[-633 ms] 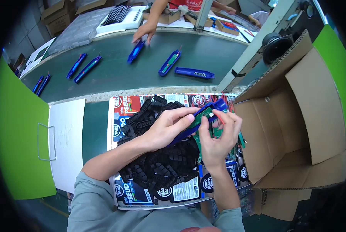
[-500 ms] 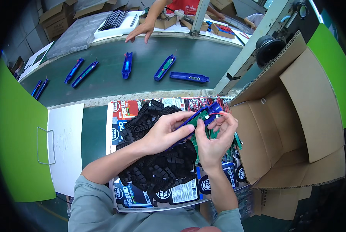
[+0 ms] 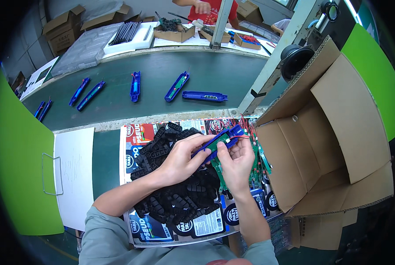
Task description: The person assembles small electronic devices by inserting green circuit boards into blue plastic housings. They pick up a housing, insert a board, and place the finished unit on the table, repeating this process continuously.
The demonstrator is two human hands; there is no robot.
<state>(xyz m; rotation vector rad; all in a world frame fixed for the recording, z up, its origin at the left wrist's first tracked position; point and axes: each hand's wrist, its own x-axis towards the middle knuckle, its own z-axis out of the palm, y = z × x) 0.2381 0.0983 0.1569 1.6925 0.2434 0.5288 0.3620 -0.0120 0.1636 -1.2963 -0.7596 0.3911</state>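
Note:
In my left hand is a long blue plastic housing, tilted with its far end up to the right. A green circuit board with a white connector and red wires lies inside it. My right hand is closed at the board, its thumb pressing near the connector and its fingers curled beside the wires. Under and left of the hands is a heap of black ridged plastic parts. More green circuit boards with red wires are piled to the right, partly hidden by my right hand.
Several blue housings, one face down, lie along the green conveyor belt. An open cardboard box stands at right, near a metal post. A white sheet is at left. Across the belt, a person in red is by small boxes.
The view has shifted slightly. The other person's hand has drawn back from over the belt. My right fingers have curled in closer to the housing, and my thumb stays on the board.

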